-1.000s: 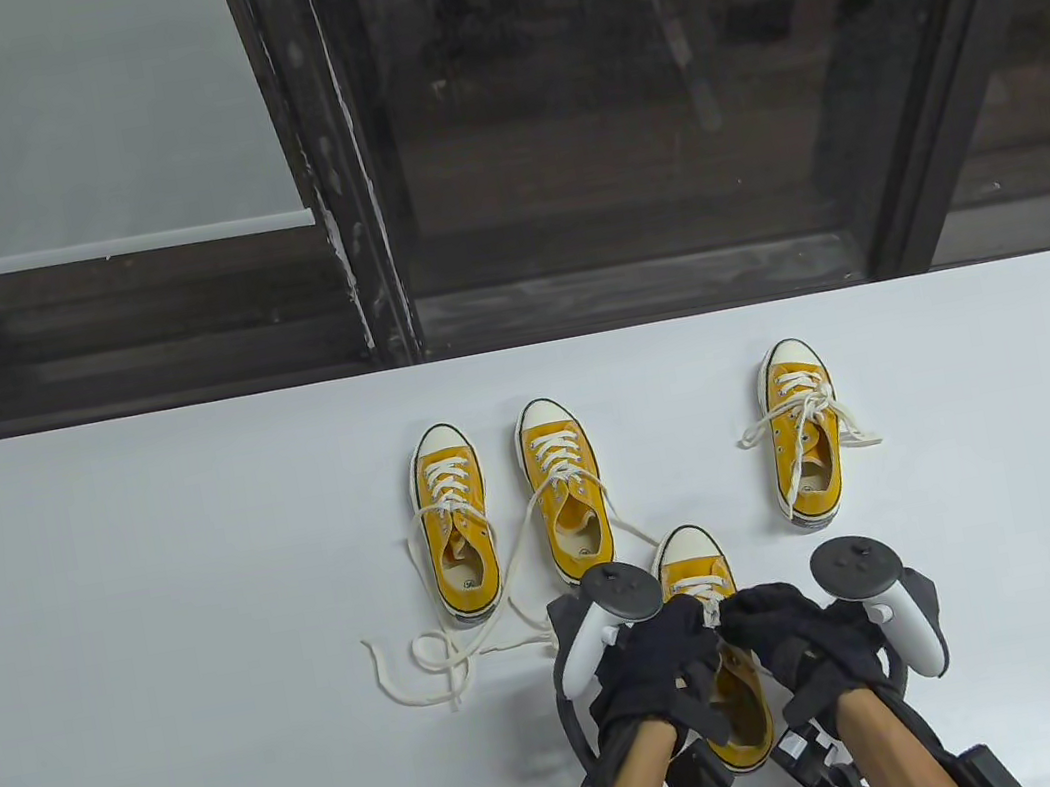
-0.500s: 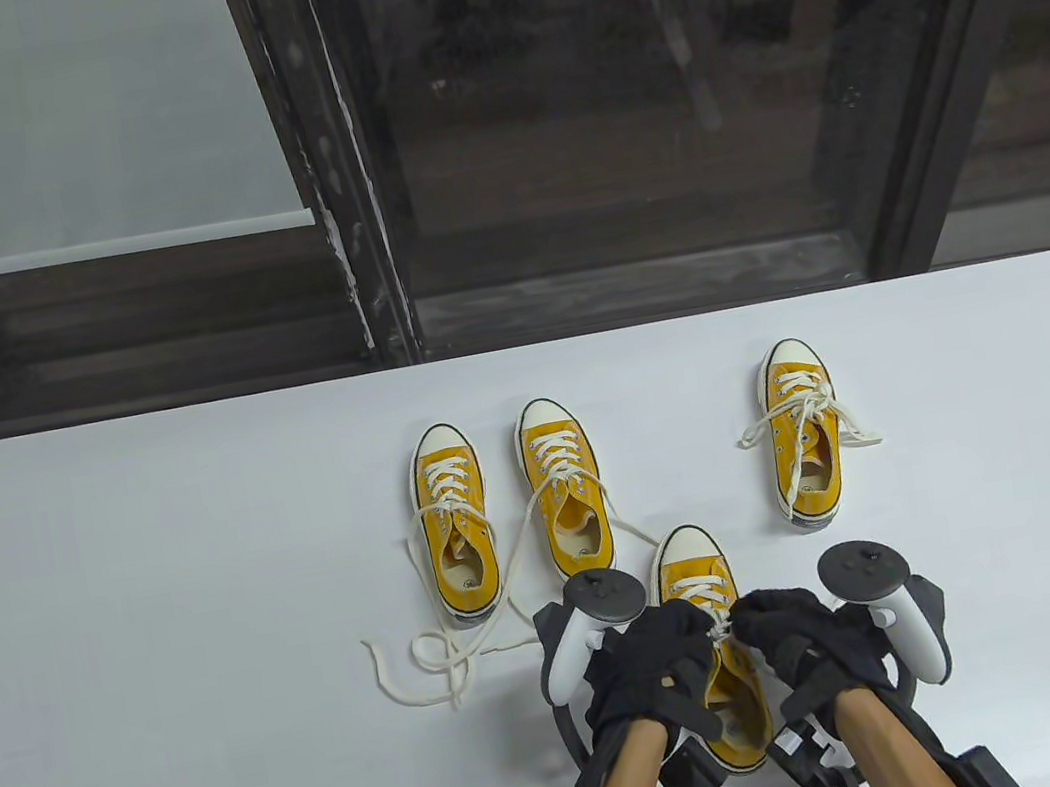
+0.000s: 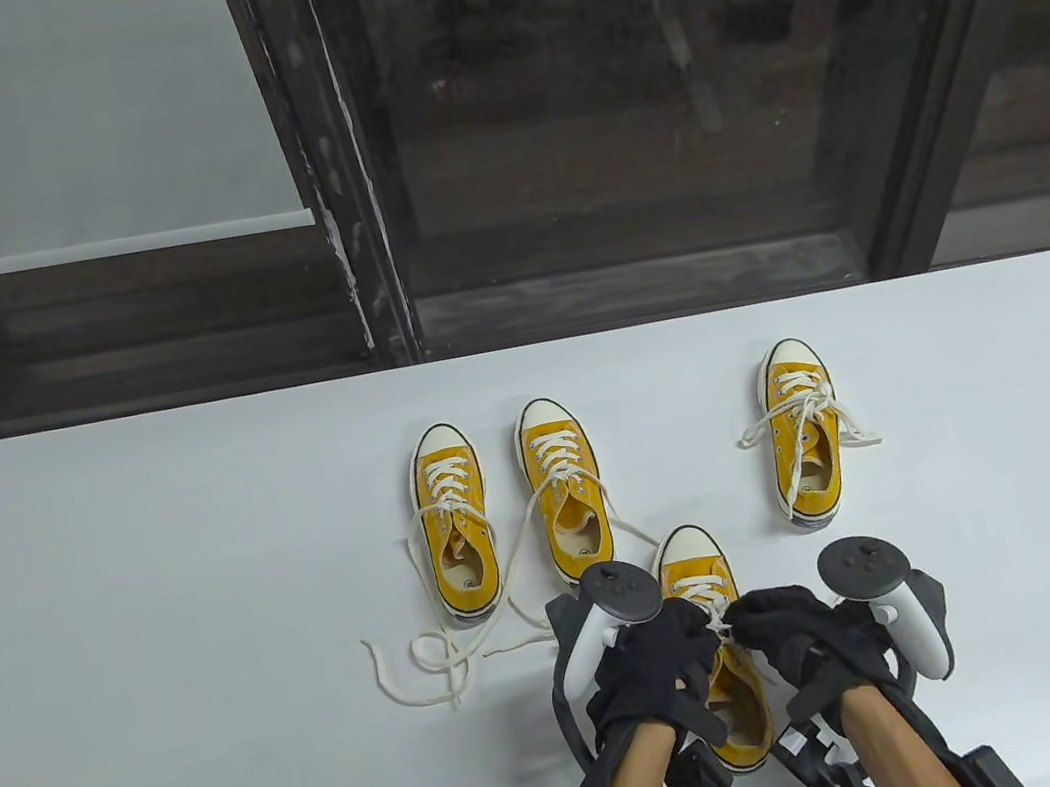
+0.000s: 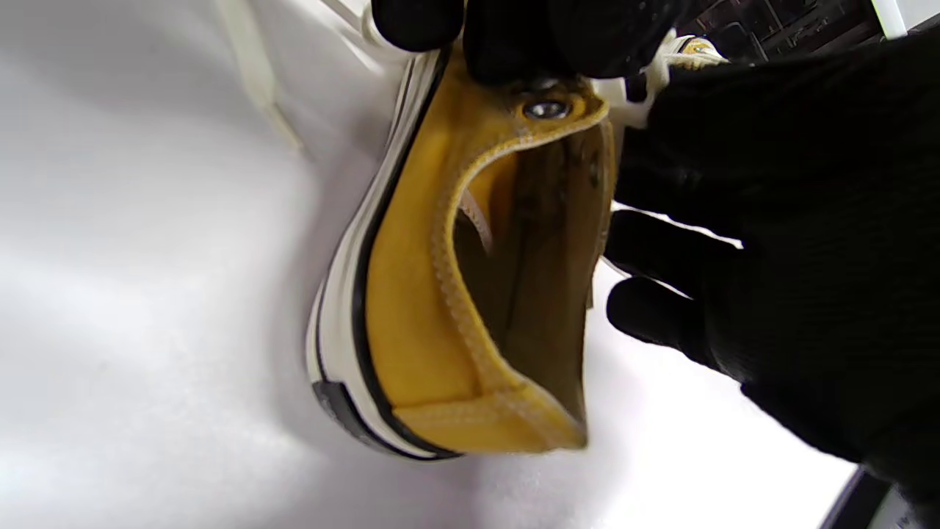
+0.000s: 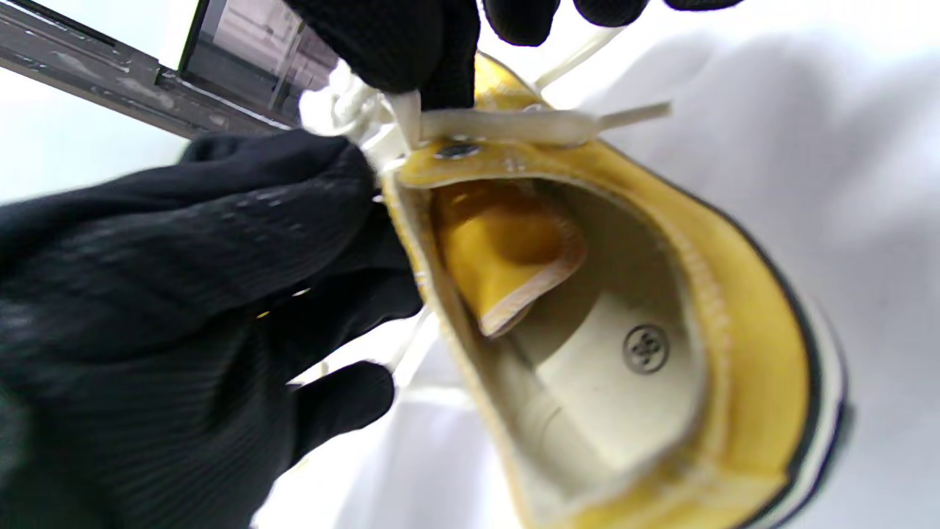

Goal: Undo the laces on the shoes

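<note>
At the table's (image 3: 113, 588) six o'clock edge stands the near yellow shoe (image 3: 694, 577); left hand (image 3: 650, 671) at its nine o'clock and right hand (image 3: 797, 640) at three o'clock both pinch its white lace knot (image 3: 720, 625).

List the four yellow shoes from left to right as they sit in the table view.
Far-left shoe with loose laces → second shoe beside it → near shoe, where the left hand and right hand work its lace → far-right shoe.
</note>
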